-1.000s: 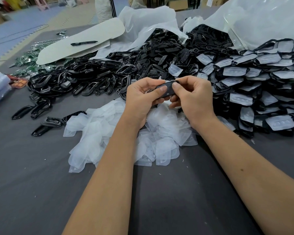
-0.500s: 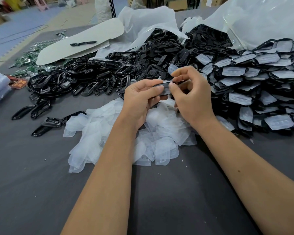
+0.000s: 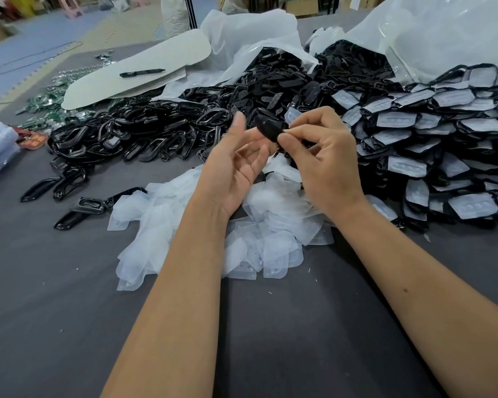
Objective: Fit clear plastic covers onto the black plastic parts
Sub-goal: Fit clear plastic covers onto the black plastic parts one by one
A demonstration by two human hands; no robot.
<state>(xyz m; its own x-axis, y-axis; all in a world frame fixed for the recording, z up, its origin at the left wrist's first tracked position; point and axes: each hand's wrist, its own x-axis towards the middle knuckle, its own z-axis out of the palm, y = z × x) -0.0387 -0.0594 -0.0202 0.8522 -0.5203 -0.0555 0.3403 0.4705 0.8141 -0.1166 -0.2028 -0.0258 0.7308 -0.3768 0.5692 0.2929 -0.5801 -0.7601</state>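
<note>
My right hand [image 3: 322, 159] pinches the black part [image 3: 268, 128], light and stiff (cover looks flimsy); left hand [image 3: 236, 165] relaxed, holding nothing.

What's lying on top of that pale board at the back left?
A black marker pen lies on the pale board. The board rests over green items; its right end is tucked under a white plastic bag, so anything beneath is hidden.
</note>
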